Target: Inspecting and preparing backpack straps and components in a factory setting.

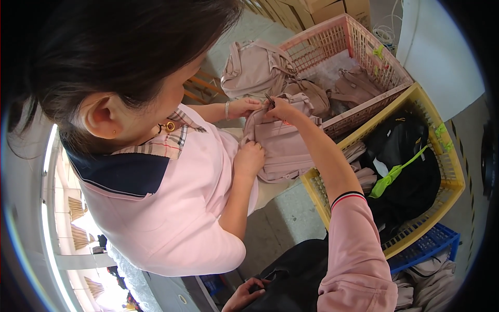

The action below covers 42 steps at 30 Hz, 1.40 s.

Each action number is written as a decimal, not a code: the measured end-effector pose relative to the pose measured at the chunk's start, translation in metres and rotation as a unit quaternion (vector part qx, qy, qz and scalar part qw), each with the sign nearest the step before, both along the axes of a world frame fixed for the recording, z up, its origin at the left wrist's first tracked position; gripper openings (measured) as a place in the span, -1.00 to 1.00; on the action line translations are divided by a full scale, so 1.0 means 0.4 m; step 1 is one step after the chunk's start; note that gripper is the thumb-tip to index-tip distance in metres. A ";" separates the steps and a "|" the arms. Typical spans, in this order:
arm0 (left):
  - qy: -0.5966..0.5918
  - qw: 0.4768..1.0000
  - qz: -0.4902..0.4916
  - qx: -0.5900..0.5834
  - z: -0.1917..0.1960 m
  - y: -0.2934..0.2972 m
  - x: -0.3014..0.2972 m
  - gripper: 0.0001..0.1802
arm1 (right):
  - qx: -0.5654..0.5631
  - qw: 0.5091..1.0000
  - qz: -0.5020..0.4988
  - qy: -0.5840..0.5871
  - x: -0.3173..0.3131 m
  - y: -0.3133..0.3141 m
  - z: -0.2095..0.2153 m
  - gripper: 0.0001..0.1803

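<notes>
Pink backpack [280,146], any writing unreadable, meets right hand [284,111] pinching dark object [270,100]; left hand [245,296], grip unclear.

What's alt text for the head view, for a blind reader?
The wearer's right hand and a co-worker's hands are at a pink bag; the left hand is near the lower edge. A pink crate and a yellow crate stand alongside.

1 held backpack [278,143], 1 yellow crate [426,220]

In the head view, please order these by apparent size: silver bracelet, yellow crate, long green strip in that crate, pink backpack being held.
1. Yellow crate
2. Pink backpack
3. Green strip
4. Silver bracelet
</notes>
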<state>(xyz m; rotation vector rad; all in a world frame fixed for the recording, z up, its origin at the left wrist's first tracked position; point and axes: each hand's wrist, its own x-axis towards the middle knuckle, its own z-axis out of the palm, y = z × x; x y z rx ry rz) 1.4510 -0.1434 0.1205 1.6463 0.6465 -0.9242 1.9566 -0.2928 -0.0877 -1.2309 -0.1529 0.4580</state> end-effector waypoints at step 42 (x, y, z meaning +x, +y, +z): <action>0.037 0.997 0.029 -0.056 -0.015 -0.013 -0.035 -0.86 | 0.132 0.913 -0.360 0.141 -0.280 -0.075 -0.014 -0.88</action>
